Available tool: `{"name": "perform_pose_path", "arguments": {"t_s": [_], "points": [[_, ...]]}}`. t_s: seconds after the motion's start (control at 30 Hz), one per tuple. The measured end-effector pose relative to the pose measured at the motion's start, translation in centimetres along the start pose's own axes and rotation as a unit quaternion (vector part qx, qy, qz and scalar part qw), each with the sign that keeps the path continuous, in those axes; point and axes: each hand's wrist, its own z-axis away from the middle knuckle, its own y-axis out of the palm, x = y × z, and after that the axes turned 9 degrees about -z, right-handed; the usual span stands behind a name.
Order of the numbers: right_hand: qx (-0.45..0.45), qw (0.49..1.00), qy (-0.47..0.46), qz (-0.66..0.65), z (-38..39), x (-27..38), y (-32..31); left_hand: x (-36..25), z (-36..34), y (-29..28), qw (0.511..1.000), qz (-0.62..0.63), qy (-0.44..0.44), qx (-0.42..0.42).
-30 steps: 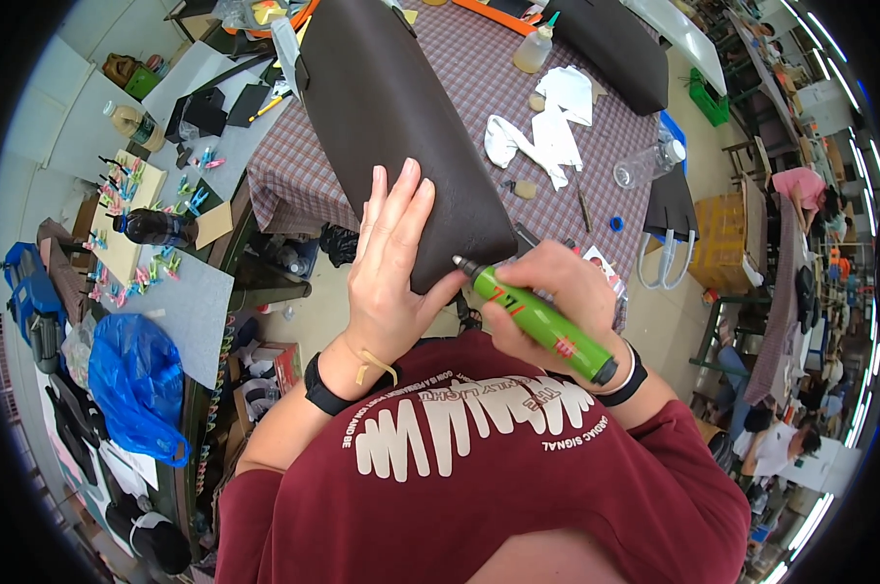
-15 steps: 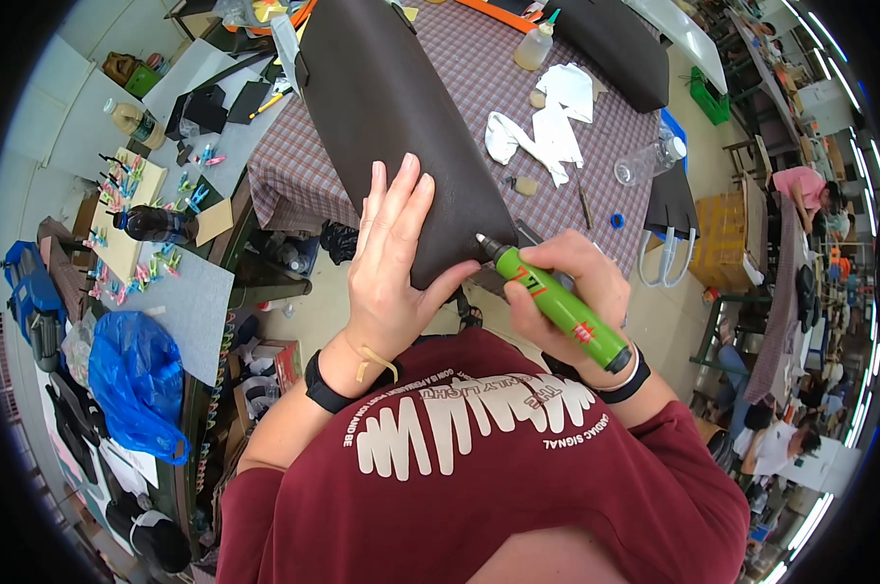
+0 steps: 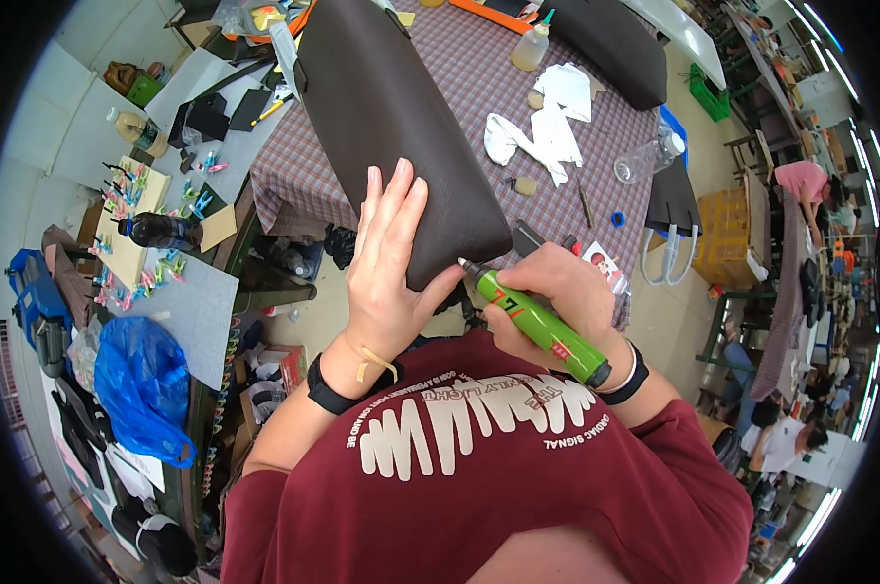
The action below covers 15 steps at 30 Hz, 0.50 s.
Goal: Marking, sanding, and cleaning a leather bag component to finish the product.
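A dark brown leather bag body [image 3: 391, 107] lies lengthwise on the checked tablecloth [image 3: 304, 185], its near end jutting over the table edge toward me. My left hand [image 3: 382, 263] rests flat on the left side of that end, fingers stretched out and thumb along the near edge. In my right hand [image 3: 571, 287] is a thick green marker pen [image 3: 537, 316]. Its pale tip is at the bag's near edge, close to my left thumb; whether it touches the leather I cannot tell.
Beyond lie white cloths [image 3: 562, 107], a glue bottle [image 3: 531, 49] with a green nozzle and another dark leather piece [image 3: 605, 49]. A clear bottle [image 3: 644, 161] lies at the right. On the left bench are a dark bottle [image 3: 163, 231], several small clips and a blue plastic bag [image 3: 143, 380].
The marker's tip has moved left and nearer to me, from the bag's face to its near edge by my thumb. My left hand has stayed almost still.
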Motion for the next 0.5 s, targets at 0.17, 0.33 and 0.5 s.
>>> {"name": "perform_pose_path", "arguments": {"t_s": [0.17,0.33,0.5], "points": [[-0.010,1.000,-0.019,-0.002,-0.2,-0.4,0.2,-0.1,0.1,-0.1,1.000,0.000,-0.003,-0.001],[-0.050,0.998,-0.019,0.015,-0.5,-0.8,0.5,0.2,0.2,0.2,1.000,-0.017,0.013,-0.014],[-0.060,0.998,-0.024,0.012,-0.6,-1.1,0.4,-0.1,0.2,0.0,1.000,-0.021,0.003,-0.010]]}}
